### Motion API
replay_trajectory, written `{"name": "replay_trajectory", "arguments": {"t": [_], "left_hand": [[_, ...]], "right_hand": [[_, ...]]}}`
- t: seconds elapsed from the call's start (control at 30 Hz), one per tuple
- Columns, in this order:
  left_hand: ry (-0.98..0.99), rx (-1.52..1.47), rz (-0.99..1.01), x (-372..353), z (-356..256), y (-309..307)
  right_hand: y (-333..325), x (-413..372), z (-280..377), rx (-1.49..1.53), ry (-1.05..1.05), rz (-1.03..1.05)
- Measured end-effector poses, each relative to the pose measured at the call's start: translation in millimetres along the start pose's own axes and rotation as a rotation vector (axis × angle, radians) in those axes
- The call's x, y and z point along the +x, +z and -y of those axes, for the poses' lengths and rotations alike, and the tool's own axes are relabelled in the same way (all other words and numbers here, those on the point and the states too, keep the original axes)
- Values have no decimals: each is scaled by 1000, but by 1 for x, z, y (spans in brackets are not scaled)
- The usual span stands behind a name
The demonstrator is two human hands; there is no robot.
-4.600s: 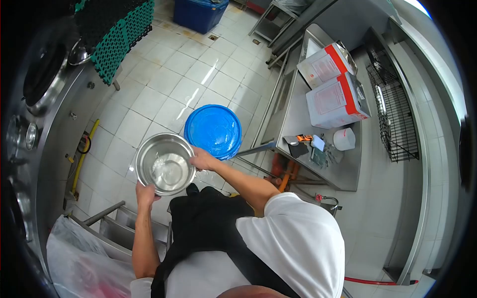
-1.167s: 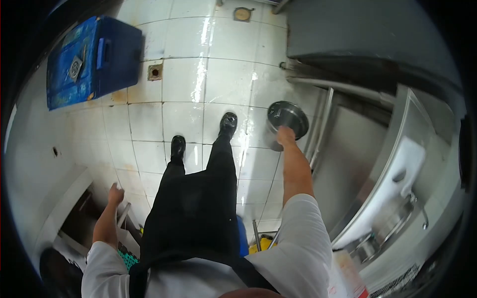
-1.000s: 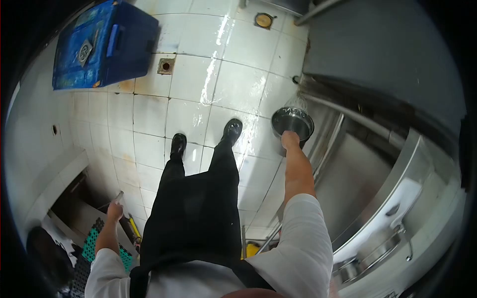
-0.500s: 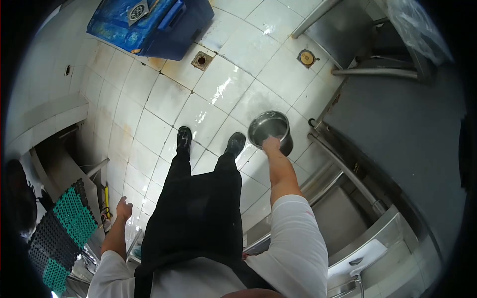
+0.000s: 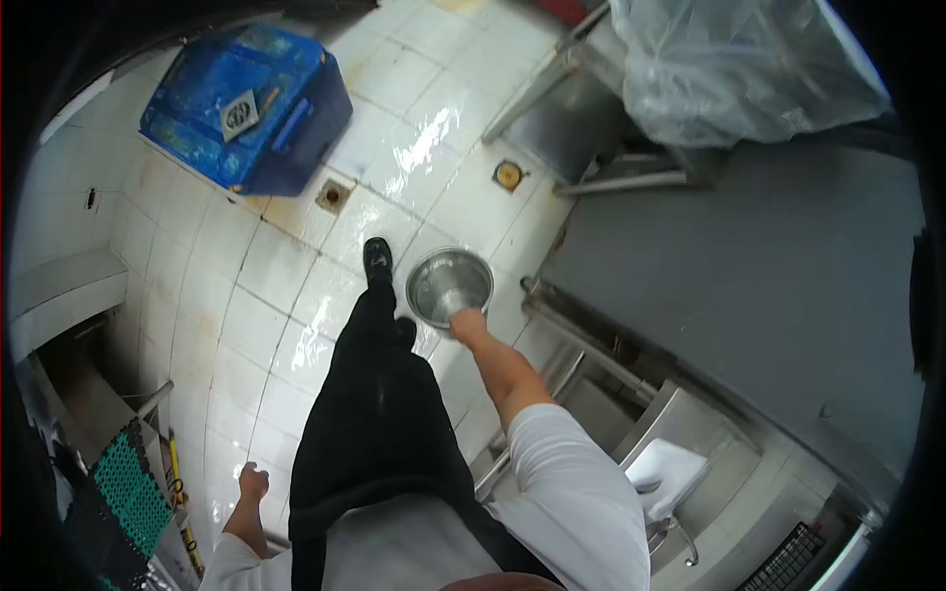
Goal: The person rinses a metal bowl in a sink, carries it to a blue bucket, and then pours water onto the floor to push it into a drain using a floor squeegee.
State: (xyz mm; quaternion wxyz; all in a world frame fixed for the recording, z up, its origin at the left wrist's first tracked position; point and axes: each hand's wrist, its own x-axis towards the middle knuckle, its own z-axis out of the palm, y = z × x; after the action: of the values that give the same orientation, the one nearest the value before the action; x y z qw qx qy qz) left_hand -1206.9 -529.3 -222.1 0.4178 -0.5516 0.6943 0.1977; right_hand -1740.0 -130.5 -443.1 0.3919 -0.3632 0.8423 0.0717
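My right hand (image 5: 467, 324) grips the near rim of a round, deep metal pot (image 5: 445, 258), with the fingers closed over its edge. The pot hangs above the wet tiles, its mouth facing up towards me and its shiny inner wall showing. Beside it is my black boot (image 5: 377, 261); the other boot is partly hidden behind my leg. My left hand (image 5: 254, 481) hangs low at my side, holding nothing, its fingers loosely bent and apart. A black apron (image 5: 384, 424) covers my front and legs.
A blue lidded bin (image 5: 246, 108) stands ahead on the left, a metal drain cover (image 5: 238, 115) on its lid. An open drain hole (image 5: 333, 196) and a round drain (image 5: 507, 176) break the white tiles. On the right are a grey metal table (image 5: 729, 266) and clear plastic sheeting (image 5: 739, 74).
I have stepped forward, one leg now behind the other. The pot stays in my right hand and now sits further left in view. More of the plastic sheeting and the sink side shows.
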Motion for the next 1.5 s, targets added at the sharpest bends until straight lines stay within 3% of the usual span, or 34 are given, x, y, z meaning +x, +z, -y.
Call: {"name": "replay_trajectory", "arguments": {"t": [0.23,0.37,0.43,0.5,0.6,0.73,0.87,0.93,1.03,1.13,1.33,1.5], "left_hand": [[83,-47,30,47,-88,-16],[100,-104,16,84,-182,-65],[240,-116,-86,115,-234,-98],[398,-155,-264,134,-308,-162],[614,-293,-543,135,-437,-304],[988,-97,-986,125,-579,-492],[904,298,-1255,110,-685,-630],[796,470,-1359,126,-724,-676],[628,662,-1404,158,-763,-723],[484,674,-1259,170,-781,-753],[470,709,-1164,206,-788,-787],[417,839,-1060,212,-798,-802]], "right_hand": [[-80,6,-28,48,69,87],[-156,20,-38,113,156,189],[-185,40,-49,122,201,216],[-223,57,-56,74,128,166],[-274,102,-64,21,27,169],[-346,164,-68,98,53,-74],[-435,223,-83,46,5,-248],[-468,259,-98,73,5,-349],[-525,306,-126,60,6,-321],[-577,362,-166,36,11,-247],[-611,465,-279,-29,42,-115],[-639,528,-369,-55,191,52]]}}
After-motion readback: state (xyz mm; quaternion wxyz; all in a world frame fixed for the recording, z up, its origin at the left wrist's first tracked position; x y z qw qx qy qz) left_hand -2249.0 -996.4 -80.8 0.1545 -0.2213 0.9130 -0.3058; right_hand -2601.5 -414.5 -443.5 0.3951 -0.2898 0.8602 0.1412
